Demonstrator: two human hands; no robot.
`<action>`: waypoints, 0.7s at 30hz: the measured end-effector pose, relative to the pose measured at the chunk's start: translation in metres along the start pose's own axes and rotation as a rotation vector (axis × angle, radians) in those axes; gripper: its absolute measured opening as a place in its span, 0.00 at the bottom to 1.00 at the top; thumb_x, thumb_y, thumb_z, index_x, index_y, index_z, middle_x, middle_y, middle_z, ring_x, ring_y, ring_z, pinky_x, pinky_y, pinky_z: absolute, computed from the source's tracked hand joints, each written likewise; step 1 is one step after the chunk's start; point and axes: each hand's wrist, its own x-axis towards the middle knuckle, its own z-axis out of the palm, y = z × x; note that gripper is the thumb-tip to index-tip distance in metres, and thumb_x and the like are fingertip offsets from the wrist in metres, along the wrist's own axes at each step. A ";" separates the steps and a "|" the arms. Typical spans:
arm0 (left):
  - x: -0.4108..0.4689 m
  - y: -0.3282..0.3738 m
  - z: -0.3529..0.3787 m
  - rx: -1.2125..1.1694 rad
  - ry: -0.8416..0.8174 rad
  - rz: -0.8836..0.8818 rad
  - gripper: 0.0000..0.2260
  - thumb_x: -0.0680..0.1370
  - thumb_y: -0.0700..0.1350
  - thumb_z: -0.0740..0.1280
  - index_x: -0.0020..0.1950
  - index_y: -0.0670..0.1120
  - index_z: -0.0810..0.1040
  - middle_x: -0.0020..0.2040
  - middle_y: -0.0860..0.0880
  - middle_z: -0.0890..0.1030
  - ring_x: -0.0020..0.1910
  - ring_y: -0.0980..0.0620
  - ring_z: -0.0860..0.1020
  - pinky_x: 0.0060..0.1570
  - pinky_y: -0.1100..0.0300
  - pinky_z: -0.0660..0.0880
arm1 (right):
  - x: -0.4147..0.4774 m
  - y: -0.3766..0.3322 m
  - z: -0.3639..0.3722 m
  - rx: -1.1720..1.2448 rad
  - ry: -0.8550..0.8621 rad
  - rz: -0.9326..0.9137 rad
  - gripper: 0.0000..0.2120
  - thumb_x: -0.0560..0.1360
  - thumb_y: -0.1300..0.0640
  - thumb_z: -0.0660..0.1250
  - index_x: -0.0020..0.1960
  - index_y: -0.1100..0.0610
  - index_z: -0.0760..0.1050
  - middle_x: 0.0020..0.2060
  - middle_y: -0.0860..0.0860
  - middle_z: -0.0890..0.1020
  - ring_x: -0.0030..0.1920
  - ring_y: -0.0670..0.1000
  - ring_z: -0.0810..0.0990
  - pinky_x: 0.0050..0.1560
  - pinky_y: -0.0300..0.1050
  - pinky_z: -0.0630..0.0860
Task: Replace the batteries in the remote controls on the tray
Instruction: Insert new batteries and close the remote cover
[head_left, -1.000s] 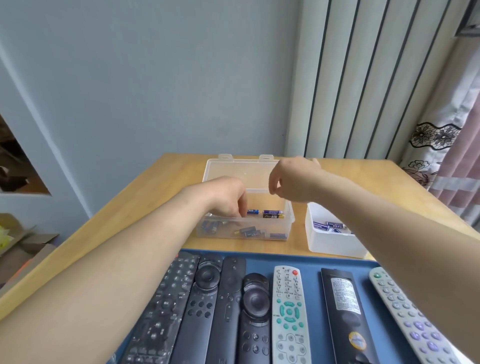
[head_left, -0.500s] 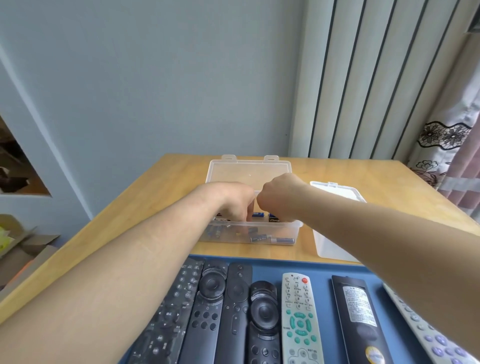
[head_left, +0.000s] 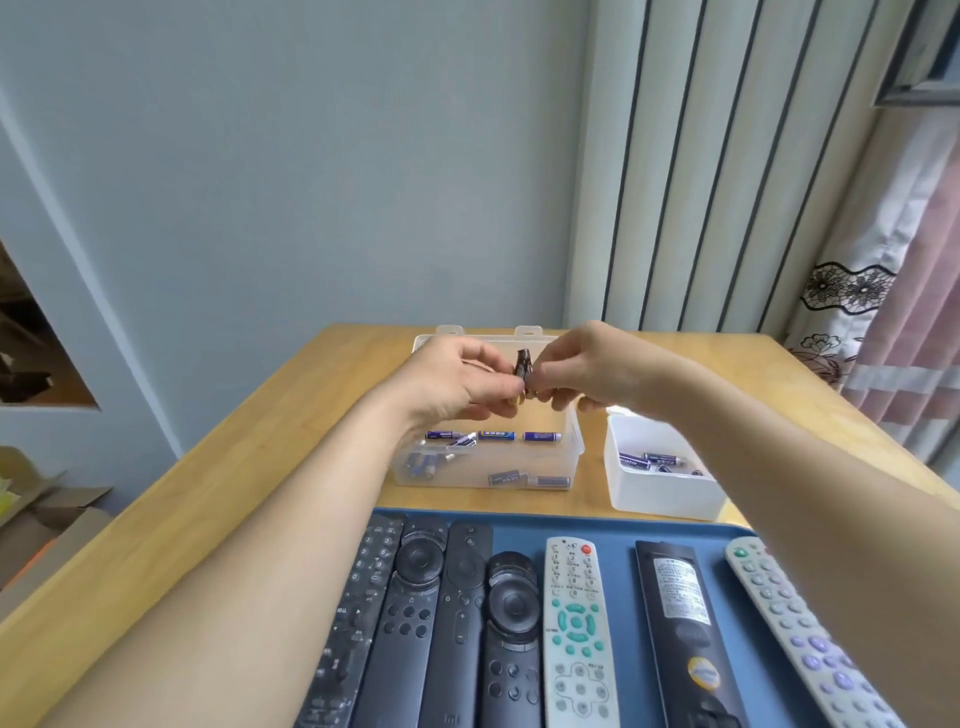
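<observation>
Above the clear plastic box (head_left: 571, 457), my left hand (head_left: 457, 379) and my right hand (head_left: 576, 366) meet and together pinch dark batteries (head_left: 522, 364) held upright between the fingertips. Several blue batteries (head_left: 496, 435) lie loose in the box. On the blue tray (head_left: 613, 525) in front lie several remote controls side by side: black ones (head_left: 415, 597), a white one with green buttons (head_left: 576, 623), a black one lying face down with a label (head_left: 680, 613), and a grey one with purple buttons (head_left: 795, 623).
A small white tub (head_left: 660, 493) holding a few batteries stands right of the clear box. The wooden table (head_left: 208, 509) meets a wall at the back and a curtain (head_left: 893, 312) hangs on the right. Cardboard boxes (head_left: 31, 519) lie on the floor at the left.
Both hands have lifted out of the clear box, now holding dark batteries between them above it. The camera has tilted, so the tray shows more.
</observation>
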 end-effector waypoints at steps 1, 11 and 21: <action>-0.011 0.006 0.008 -0.135 0.002 0.029 0.06 0.74 0.39 0.73 0.49 0.47 0.78 0.42 0.46 0.85 0.38 0.51 0.84 0.38 0.62 0.76 | -0.017 -0.001 -0.004 0.148 -0.001 0.002 0.07 0.75 0.58 0.70 0.41 0.62 0.80 0.33 0.51 0.80 0.33 0.47 0.77 0.29 0.35 0.68; -0.102 0.024 0.070 -0.314 -0.111 0.207 0.20 0.76 0.36 0.69 0.66 0.50 0.76 0.46 0.43 0.84 0.40 0.47 0.84 0.44 0.58 0.82 | -0.138 0.002 -0.017 0.445 -0.092 0.022 0.06 0.75 0.59 0.70 0.42 0.61 0.81 0.35 0.54 0.83 0.31 0.45 0.79 0.32 0.33 0.75; -0.143 0.008 0.120 -0.461 0.048 0.094 0.04 0.74 0.36 0.70 0.47 0.43 0.80 0.35 0.48 0.83 0.31 0.55 0.80 0.32 0.67 0.77 | -0.201 0.023 0.013 0.215 0.104 0.153 0.16 0.78 0.52 0.68 0.50 0.66 0.81 0.36 0.57 0.85 0.29 0.47 0.81 0.34 0.39 0.81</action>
